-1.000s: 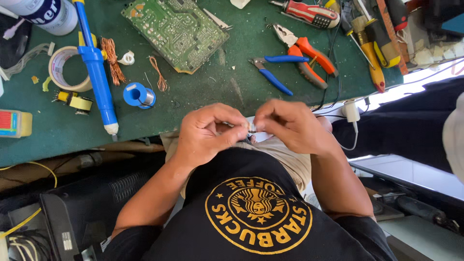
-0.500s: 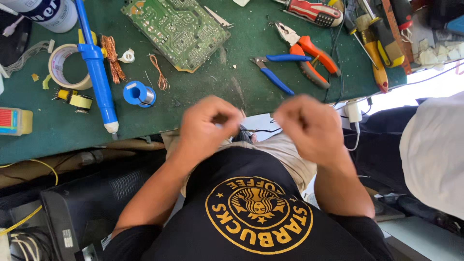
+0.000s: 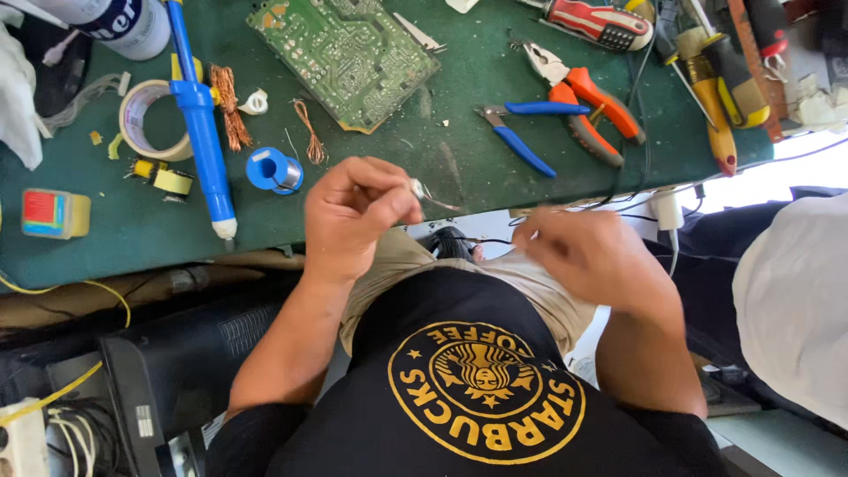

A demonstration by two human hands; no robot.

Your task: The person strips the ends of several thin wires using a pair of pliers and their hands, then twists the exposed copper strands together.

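We see the left hand (image 3: 358, 212) raised just over the near edge of the green work mat (image 3: 459, 97), its thumb and forefinger pinched narrow on a small metal part (image 3: 422, 192). The part is pale and silvery at the pinched end, and a thin dark wire leg runs out of it to the right, slightly downward, ending in free air between the two hands. It is too small for us to say more exactly what kind of part it is.

The right hand (image 3: 587, 256) sits lower and to the right, over the lap, blurred; its fingers are curled loosely, and we cannot tell whether they grip anything. A thin black wire (image 3: 481, 240) runs between the hands, reaching toward the right fingertips.

On the mat behind the left hand lie a blue solder spool (image 3: 274, 170), a blue desoldering pump (image 3: 201, 115), a roll of tape (image 3: 146, 119) and a green circuit board (image 3: 349, 53). Further right we see blue-handled cutters (image 3: 521, 132), orange-handled pliers (image 3: 587, 102) and a red screwdriver (image 3: 601, 22). A person in a white sleeve (image 3: 795, 300) stands at the right edge.
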